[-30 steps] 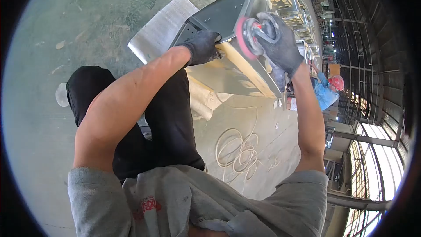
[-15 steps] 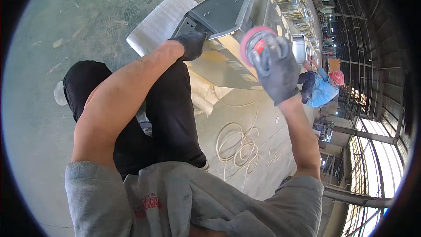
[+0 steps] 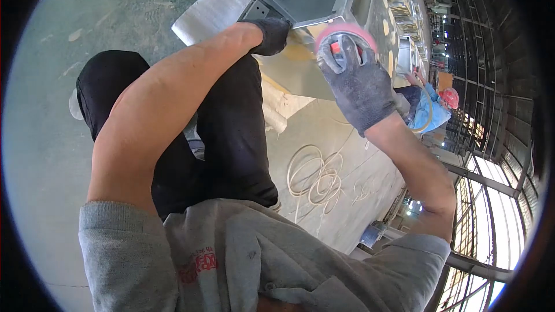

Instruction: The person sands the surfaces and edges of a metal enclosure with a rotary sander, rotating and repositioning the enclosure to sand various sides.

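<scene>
My right hand (image 3: 364, 92), in a grey work glove, is wrapped over a round orbital sander (image 3: 338, 52). The pink disc of the sander rims its far side and lies against or just above the patched face of a sheet-metal cabinet (image 3: 300, 72). At the cabinet's near corner, my left hand (image 3: 272, 36), gloved in black, is closed on the edge; its fingertips are mostly hidden. Yellowish filler patches mark the metal. The cabinet's dark grey inside, with small studs, faces up and away from me.
White wrapping sheet (image 3: 222, 3) lies under the cabinet. A coiled cream hose (image 3: 318, 182) rests on the floor by my knee. A person in a red helmet and blue top (image 3: 428, 110) works to the right, near a row of patched metal units (image 3: 402, 8).
My right hand has brought the sander up and turned it, and a hose now shows behind the wrist. The view has shifted slightly. My left hand remains at the cabinet corner.
</scene>
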`<state>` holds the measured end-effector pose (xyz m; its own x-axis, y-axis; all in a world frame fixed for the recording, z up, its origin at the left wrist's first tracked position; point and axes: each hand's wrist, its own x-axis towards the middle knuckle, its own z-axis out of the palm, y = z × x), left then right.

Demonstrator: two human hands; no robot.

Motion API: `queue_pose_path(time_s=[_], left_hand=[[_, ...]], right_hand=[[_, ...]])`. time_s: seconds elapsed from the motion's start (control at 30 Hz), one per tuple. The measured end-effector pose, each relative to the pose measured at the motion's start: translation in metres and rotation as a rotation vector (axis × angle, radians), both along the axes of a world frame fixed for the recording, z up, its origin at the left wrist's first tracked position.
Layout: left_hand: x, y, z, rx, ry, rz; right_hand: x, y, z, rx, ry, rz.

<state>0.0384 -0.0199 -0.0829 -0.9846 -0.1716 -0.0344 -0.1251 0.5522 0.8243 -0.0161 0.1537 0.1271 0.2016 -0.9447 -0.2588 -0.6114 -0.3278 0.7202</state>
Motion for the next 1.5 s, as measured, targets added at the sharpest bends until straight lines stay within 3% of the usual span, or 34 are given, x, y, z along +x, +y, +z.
queue_pose_path(time_s=[0.13,0.17,0.27,0.33,0.5,0.7,0.77,0.8,0.87,0.93,1.0,1.1,1.2,1.5], left_hand=[[-0.007,0.000,-0.007,0.003,-0.029,0.031],[-0.017,-0.003,-0.020,-0.164,-0.020,-0.055],[-0.005,0.000,0.006,-0.164,-0.073,-0.098],[-0.002,0.001,0.006,-0.035,-0.080,0.003],[-0.002,0.004,0.004,-0.039,-0.095,-0.005],[-0.003,0.003,0.012,-0.011,-0.137,-0.020],[-0.021,0.002,-0.013,-0.006,-0.190,-0.070],[-0.043,0.002,-0.057,-0.282,-0.118,-0.138],[-0.037,0.001,-0.060,-0.554,-0.052,-0.196],[0.000,0.005,0.011,0.031,-0.183,-0.020],[-0.001,0.006,0.012,0.013,-0.194,-0.027],[0.001,0.002,0.023,-0.145,-0.312,-0.220],[0.002,0.007,0.019,0.048,-0.232,-0.029],[0.003,0.007,0.028,-0.005,-0.192,-0.053]], right_hand=[[0.000,-0.001,0.002,-0.008,-0.006,0.051],[0.002,0.000,0.001,-0.018,0.002,0.014],[0.005,-0.001,-0.003,-0.046,0.011,-0.002],[0.004,-0.003,-0.005,-0.064,0.012,0.030],[0.005,-0.002,-0.005,-0.061,-0.057,-0.069],[0.001,-0.007,-0.003,-0.121,-0.076,-0.011],[0.005,-0.008,-0.001,-0.113,-0.062,-0.018],[0.006,-0.011,-0.001,-0.104,-0.047,-0.010],[0.004,-0.015,0.000,-0.121,-0.044,0.008],[0.003,-0.018,0.002,-0.136,-0.039,0.028],[0.005,-0.017,0.006,-0.104,-0.026,0.005],[0.001,-0.013,0.009,-0.039,-0.073,0.002],[-0.005,-0.002,0.008,-0.005,-0.044,-0.025],[0.002,-0.001,0.001,-0.039,-0.046,-0.054]])
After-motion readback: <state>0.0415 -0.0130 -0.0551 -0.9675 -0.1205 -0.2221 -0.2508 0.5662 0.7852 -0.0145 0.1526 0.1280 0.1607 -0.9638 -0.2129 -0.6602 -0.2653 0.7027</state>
